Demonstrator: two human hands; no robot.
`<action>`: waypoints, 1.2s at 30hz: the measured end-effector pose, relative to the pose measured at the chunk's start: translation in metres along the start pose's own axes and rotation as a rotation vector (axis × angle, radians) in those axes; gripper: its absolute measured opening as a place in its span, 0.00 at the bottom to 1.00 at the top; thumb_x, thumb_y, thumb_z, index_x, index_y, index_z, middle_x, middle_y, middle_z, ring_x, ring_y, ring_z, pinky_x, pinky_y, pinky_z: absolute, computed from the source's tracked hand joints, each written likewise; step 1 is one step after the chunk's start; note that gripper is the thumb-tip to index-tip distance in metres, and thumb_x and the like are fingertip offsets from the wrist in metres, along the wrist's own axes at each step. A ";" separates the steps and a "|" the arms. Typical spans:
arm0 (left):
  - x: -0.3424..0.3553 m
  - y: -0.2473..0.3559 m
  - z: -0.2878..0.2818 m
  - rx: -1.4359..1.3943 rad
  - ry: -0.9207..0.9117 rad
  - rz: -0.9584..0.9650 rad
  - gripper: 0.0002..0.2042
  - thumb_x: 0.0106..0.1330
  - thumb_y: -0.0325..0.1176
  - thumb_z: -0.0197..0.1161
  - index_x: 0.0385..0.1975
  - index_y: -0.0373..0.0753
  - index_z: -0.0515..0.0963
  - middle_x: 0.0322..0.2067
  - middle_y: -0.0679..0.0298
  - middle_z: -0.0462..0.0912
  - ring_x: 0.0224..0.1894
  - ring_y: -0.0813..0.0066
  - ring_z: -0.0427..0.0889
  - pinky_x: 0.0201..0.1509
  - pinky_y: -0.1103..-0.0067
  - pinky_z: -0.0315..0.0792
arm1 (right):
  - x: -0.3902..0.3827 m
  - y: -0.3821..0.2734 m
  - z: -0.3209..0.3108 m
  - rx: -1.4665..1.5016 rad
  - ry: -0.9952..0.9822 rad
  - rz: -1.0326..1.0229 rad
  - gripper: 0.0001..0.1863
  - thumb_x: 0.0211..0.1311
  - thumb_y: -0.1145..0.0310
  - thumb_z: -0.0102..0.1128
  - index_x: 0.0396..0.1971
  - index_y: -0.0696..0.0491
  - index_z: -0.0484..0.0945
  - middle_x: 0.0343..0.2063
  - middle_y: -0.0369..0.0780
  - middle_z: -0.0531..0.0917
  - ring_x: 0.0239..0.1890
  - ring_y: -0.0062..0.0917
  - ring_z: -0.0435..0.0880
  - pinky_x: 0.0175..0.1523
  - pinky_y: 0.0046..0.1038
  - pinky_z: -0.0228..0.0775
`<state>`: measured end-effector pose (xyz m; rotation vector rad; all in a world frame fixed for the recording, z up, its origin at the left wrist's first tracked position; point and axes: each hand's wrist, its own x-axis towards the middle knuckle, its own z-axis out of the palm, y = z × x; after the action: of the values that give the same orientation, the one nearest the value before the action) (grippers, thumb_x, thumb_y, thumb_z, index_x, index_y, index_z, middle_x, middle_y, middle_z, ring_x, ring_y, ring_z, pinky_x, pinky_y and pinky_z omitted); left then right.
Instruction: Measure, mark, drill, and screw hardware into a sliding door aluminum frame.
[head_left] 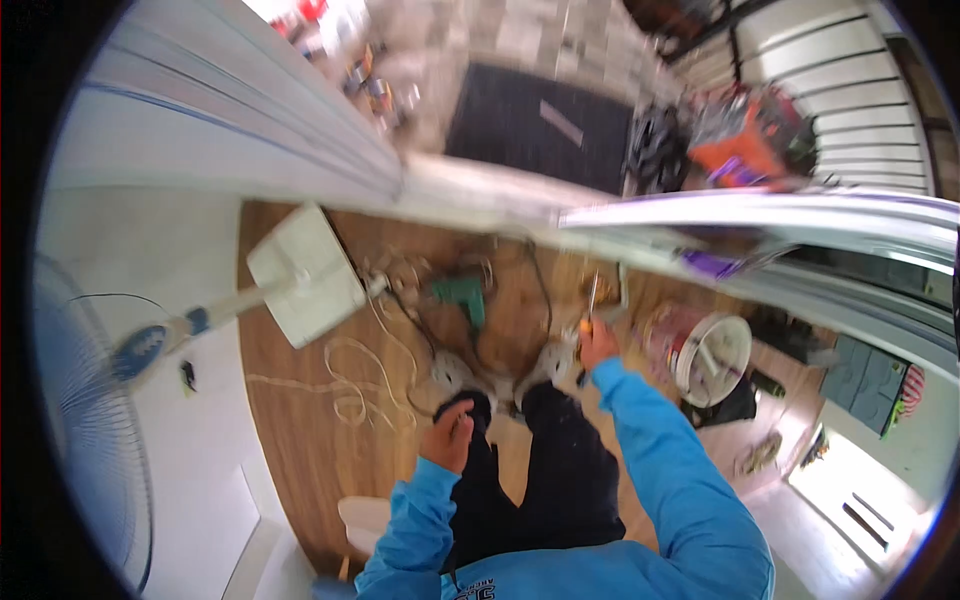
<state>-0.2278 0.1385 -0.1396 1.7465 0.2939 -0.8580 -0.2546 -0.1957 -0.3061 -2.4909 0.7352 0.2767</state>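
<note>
In the head view, a wooden floor (300,400) is seen from above, with the person's dark trouser legs (540,470) and blue sleeves (670,470) coming in from the lower edge. The right hand (598,343) is raised in front of the right knee, and its fingers are closed around the orange handle of a screwdriver (591,305), whose thin shaft points up and away toward a white frame (640,235) that crosses the picture. The left hand (447,435) is laid on the left thigh; its fingers appear curled loosely together, with nothing seen in them, though blur keeps the detail from being told.

A green drill (460,297) is lying on the floor ahead of the feet, near the screwdriver but apart from it, with dark cables (425,330) and a pale cord (350,385) looped about it. A white fan base (305,272) is set to the left, and the fan's head (80,400) fills the far left edge. A white bucket (712,355) is standing to the right of the right hand.
</note>
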 end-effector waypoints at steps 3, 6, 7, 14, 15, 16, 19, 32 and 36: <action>-0.043 0.049 -0.037 -0.012 -0.005 0.105 0.14 0.67 0.36 0.54 0.48 0.38 0.75 0.23 0.67 0.76 0.25 0.80 0.76 0.32 0.81 0.72 | -0.035 -0.066 -0.101 0.097 -0.001 -0.047 0.20 0.59 0.59 0.55 0.47 0.55 0.72 0.39 0.50 0.79 0.43 0.49 0.77 0.48 0.44 0.68; -0.073 0.079 -0.074 0.084 -0.030 0.184 0.14 0.67 0.36 0.54 0.48 0.38 0.75 0.26 0.64 0.79 0.29 0.78 0.78 0.35 0.80 0.73 | -0.061 -0.115 -0.178 0.169 -0.022 -0.024 0.20 0.58 0.59 0.56 0.47 0.55 0.72 0.40 0.50 0.79 0.43 0.47 0.78 0.48 0.42 0.69; -0.077 0.086 -0.086 0.081 -0.014 0.250 0.14 0.67 0.36 0.54 0.48 0.38 0.75 0.26 0.64 0.79 0.29 0.78 0.78 0.35 0.80 0.73 | -0.075 -0.129 -0.196 0.153 -0.089 0.035 0.20 0.58 0.58 0.56 0.47 0.55 0.72 0.40 0.50 0.80 0.43 0.47 0.78 0.48 0.41 0.70; -0.107 0.124 -0.142 0.019 0.066 0.376 0.16 0.68 0.37 0.53 0.51 0.37 0.72 0.34 0.58 0.81 0.32 0.76 0.79 0.34 0.79 0.74 | -0.161 -0.241 -0.289 1.055 -0.384 0.170 0.18 0.58 0.66 0.60 0.47 0.53 0.69 0.33 0.43 0.80 0.34 0.33 0.82 0.40 0.36 0.74; -0.108 0.137 -0.141 -0.106 0.077 0.430 0.16 0.68 0.36 0.53 0.52 0.37 0.70 0.34 0.59 0.81 0.31 0.77 0.78 0.31 0.79 0.74 | -0.178 -0.262 -0.296 1.072 -0.493 0.223 0.22 0.56 0.68 0.61 0.51 0.52 0.67 0.33 0.42 0.79 0.35 0.29 0.81 0.41 0.34 0.74; -0.109 0.152 -0.140 -0.210 0.089 0.418 0.16 0.68 0.36 0.53 0.53 0.38 0.69 0.34 0.59 0.81 0.30 0.78 0.78 0.29 0.80 0.74 | -0.187 -0.284 -0.302 1.100 -0.623 0.254 0.27 0.55 0.70 0.63 0.55 0.51 0.65 0.33 0.40 0.78 0.36 0.26 0.80 0.43 0.31 0.74; -0.110 0.202 -0.135 -0.441 0.177 0.413 0.16 0.67 0.35 0.55 0.52 0.38 0.68 0.34 0.61 0.80 0.27 0.80 0.76 0.25 0.81 0.75 | -0.200 -0.343 -0.318 0.755 -0.641 -0.092 0.36 0.52 0.71 0.65 0.61 0.51 0.59 0.36 0.40 0.78 0.41 0.27 0.79 0.47 0.31 0.72; -0.062 0.383 -0.121 -0.065 0.676 0.823 0.13 0.62 0.23 0.57 0.47 0.34 0.70 0.32 0.63 0.81 0.29 0.83 0.77 0.25 0.84 0.74 | -0.097 -0.398 -0.452 0.318 -0.315 -0.881 0.30 0.55 0.69 0.62 0.59 0.53 0.67 0.45 0.49 0.79 0.44 0.41 0.80 0.48 0.33 0.72; -0.046 0.414 -0.100 -0.046 0.726 0.851 0.12 0.62 0.22 0.56 0.45 0.34 0.71 0.30 0.62 0.82 0.26 0.83 0.77 0.24 0.84 0.74 | -0.054 -0.385 -0.468 0.387 -0.340 -0.899 0.30 0.55 0.68 0.62 0.59 0.54 0.67 0.46 0.50 0.79 0.44 0.42 0.80 0.48 0.32 0.72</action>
<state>0.0219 0.0924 0.2048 1.8385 0.0133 0.4022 -0.0652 -0.1480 0.2700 -2.0723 -0.4458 0.1839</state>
